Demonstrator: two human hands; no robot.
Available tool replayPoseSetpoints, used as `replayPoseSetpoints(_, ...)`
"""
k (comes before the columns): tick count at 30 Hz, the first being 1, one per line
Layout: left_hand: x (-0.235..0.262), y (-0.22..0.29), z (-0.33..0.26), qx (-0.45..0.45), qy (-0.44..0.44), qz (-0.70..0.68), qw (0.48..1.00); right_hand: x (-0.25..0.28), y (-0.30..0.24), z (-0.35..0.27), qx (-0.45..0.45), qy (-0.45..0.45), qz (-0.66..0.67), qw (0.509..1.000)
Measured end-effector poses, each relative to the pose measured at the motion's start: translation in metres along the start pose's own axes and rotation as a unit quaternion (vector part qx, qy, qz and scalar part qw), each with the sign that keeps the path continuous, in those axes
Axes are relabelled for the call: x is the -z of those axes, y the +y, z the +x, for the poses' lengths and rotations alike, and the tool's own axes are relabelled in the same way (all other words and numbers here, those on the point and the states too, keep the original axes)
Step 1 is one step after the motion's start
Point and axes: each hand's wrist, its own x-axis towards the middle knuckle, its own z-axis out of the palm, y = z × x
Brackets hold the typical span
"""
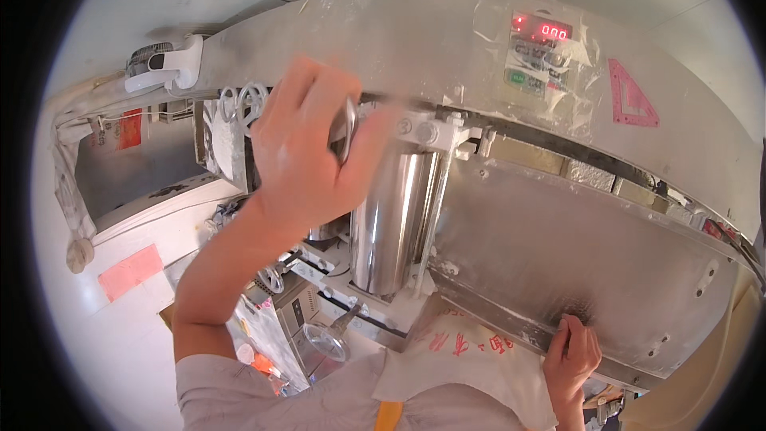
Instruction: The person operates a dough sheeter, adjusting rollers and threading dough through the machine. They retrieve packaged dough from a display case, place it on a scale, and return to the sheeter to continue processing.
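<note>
Left hand (307,156) is raised high, fingers curled shut around a shiny metal lever handle (345,129) at the top of the machine. Motion blur there, so the exact grip is a judgement: it reads as a full wrap with the thumb across the front. The handle sits at the head of the polished steel cylinder (395,219), which hangs vertically just right of and below that hand. My read is that the hand is up there because the handle is the only control at that end.

Right hand (572,359) is low, well apart from the left, fingers closed pinching the top edge of a white sack with red print (467,367). It presses that edge up against the lower lip of the sloped stainless panel (582,263). The sack mouth lies directly under the panel's bottom edge, between the two hands, likely held there so the opening stays put under the outlet.

Around:
- Control box with red digit display (542,32) above the right hand, taped over with clear film.
- White clip-on fan (163,64) up and left of the left hand.
- Metal funnel (327,341) below the left forearm, lying on its side on the cluttered bench.
- Everything is dusted with white powder, including the left forearm.
</note>
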Motion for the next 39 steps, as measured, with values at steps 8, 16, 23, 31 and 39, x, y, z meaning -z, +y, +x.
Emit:
replayPoseSetpoints(8,0.015,-0.011,0.011,-0.132,-0.022,-0.020,0.991,-0.004,-0.007,0.006,-0.005,0.013,-0.016,1.000)
replayPoseSetpoints(16,-0.009,0.016,-0.007,0.107,0.062,-0.033,0.992,-0.008,-0.010,0.006,-0.026,0.005,-0.025,0.999)
replayPoseSetpoints(23,0.005,0.018,-0.005,0.102,0.007,-0.075,0.992,0.016,-0.052,0.102,-0.016,0.114,0.015,0.993)
replayPoseSetpoints(31,-0.003,0.016,-0.021,0.125,0.057,-0.082,0.987,0.033,-0.062,0.248,0.027,0.119,-0.115,0.986)
replayPoseSetpoints(39,-0.003,0.015,-0.023,0.146,0.051,-0.098,0.983,0.034,-0.059,0.283,-0.066,0.057,-0.069,0.994)
